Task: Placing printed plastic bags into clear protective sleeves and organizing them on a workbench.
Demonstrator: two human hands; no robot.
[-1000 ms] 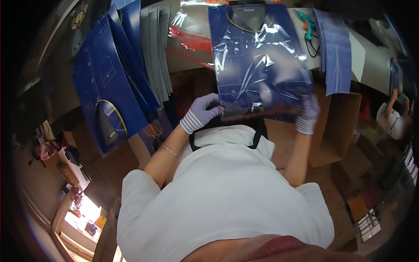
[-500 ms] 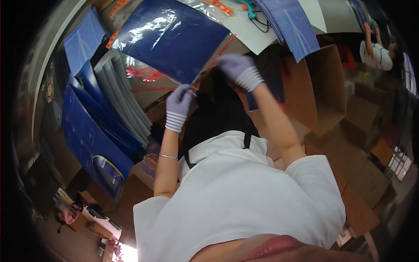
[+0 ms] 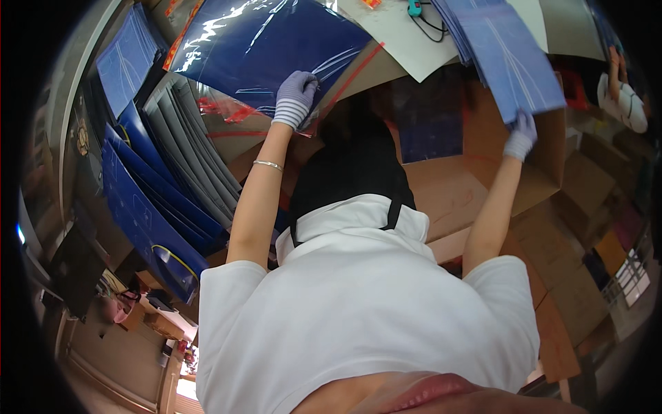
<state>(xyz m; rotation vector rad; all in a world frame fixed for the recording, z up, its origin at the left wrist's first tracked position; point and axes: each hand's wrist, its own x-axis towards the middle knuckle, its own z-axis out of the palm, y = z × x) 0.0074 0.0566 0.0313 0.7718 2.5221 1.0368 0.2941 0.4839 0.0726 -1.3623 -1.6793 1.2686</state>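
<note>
So my left hand point(image 3: 298, 90) is in a purple glove with a striped cuff, fingers curled over the lower corner of the blue packet point(image 3: 276, 52). It's mostly closed, but I can't tell from my view whether it's actually pinching the thing. The packet lies at an angle on the table point(image 3: 376, 72), upper middle of my view, with glare all over its clear film.

Red strips point(image 3: 231, 110) show just below it, and a silver bangle point(image 3: 267, 165) sits on my left forearm.

My right hand point(image 3: 522, 132), same kind of glove, is well out to the right, fingers partly bent and touching the lower edge of the light blue sheets point(image 3: 510, 58). Can't tell if it's gripped one. Those sheets overhang an open carton point(image 3: 452, 196).

Between the packet and the sheets I've got a white sheet point(image 3: 407, 52), plus a teal tool point(image 3: 414, 8) with a black cord, cut off at the top. Over on the left, grey cards point(image 3: 183, 131) lean beside dark blue ones point(image 3: 148, 196).
</note>
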